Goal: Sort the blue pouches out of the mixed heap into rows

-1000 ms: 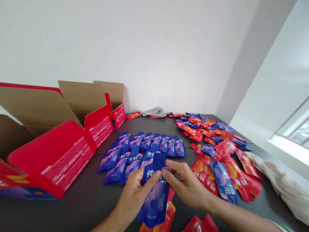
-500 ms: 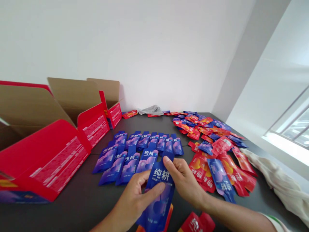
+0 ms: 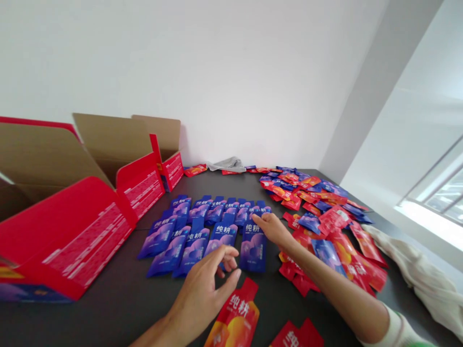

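blue foil pouch is laid flat on the dark tabletop, printed face up, its spout turned away from the body. the right hand is held above that pouch's spout end with the fingers stretched out, so its grip is wide and nothing is pinched; whether the pouch is touched cannot be told. the left hand is placed just left of and nearer the body than the pouch, its grip half curled and empty. directly left of the pouch, blue pouches are set in neat rows, all turned the same way, seemingly so that one kind is kept together. to its right, red pouches are left in a loose heap, with a red pouch lying apart below it. farther left, an open red carton is stood with its cardboard flaps raised.
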### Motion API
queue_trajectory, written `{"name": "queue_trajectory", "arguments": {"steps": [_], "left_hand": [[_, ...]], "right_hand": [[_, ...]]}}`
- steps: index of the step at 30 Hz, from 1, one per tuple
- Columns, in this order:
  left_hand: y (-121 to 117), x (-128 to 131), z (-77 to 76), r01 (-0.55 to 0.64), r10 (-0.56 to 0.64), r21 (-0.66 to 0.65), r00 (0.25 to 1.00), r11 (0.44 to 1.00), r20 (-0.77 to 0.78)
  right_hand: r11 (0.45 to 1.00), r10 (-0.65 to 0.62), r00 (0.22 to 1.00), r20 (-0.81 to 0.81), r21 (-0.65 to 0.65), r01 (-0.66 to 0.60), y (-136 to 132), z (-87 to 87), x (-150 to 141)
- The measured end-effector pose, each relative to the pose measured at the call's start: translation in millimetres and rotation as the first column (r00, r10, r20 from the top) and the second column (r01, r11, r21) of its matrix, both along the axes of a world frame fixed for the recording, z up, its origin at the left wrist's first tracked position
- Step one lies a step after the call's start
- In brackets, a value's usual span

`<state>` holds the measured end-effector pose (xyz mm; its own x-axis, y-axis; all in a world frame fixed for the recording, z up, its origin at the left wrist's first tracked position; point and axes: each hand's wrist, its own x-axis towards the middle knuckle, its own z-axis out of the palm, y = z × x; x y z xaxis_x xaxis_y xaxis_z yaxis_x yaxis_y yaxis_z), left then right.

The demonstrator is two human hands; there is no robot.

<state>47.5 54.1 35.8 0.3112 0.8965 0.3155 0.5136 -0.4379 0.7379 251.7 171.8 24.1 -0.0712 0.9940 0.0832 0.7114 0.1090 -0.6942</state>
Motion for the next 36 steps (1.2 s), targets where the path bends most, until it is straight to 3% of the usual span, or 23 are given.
{"name": "queue_trajectory", "arguments": {"steps": [8, 14, 20, 27, 31, 34, 36], "left_hand": [[1, -3, -16.5, 0.054, -0.003, 0.183, 0.964, 0.982, -0.265], [6, -8, -28.0, 0.169, -0.005, 0.278, 0.861, 0.946, -0.508], [12, -11, -37.5, 0.187, 0.029, 0.287, 0.792, 0.939, -0.609], [15, -14, -42.5, 0.191, 0.073, 0.344, 0.776, 0.92, -0.626], [15, -14, -42.7, 0.183, 0.085, 0.36, 0.784, 0.915, -0.615], [16, -14, -43.9, 0.171, 0.093, 0.377, 0.803, 0.91, -0.589], [16, -12, -43.9, 0.154, 0.108, 0.397, 0.82, 0.905, -0.563]], "right_hand": [[1.0, 0.001, 0.981, 0.192, 0.028, -0.006, 1, -3.4, -11], [0.997, 0.021, 0.981, 0.195, 0.066, -0.034, -4, 0.1, -12], [0.992, 0.003, 0.989, 0.145, 0.128, -0.022, -6, -3.1, -21], [0.983, 0.137, 0.989, -0.062, -0.112, -0.143, -20, 22.6, 2], [0.945, 0.29, 0.95, 0.119, -0.195, -0.264, -33, 42.6, 33], [0.935, 0.354, 0.876, 0.327, -0.11, -0.337, -45, 53.0, 48], [0.91, 0.406, 0.833, 0.375, -0.076, -0.409, -52, 55.8, 51]]}}
